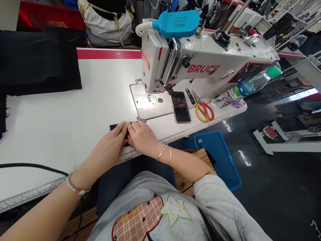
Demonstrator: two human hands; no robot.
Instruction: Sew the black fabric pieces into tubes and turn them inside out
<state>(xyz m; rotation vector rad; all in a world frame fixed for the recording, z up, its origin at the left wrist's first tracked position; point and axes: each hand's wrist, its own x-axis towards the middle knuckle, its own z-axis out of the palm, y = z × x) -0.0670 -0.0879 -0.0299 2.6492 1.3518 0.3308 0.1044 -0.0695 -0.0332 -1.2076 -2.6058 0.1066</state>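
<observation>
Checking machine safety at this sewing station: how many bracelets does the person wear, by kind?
Beaded bracelet: 1
Thin silver bangles: 2
Total: 3

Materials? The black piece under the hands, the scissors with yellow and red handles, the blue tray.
Black piece: probably cloth, matte with no sheen, though the weave is too fine to see. Scissors: handles look like glossy moulded plastic; blades show a grey metal sheen. Blue tray: likely moulded plastic, with even colour and a smooth surface.
</observation>
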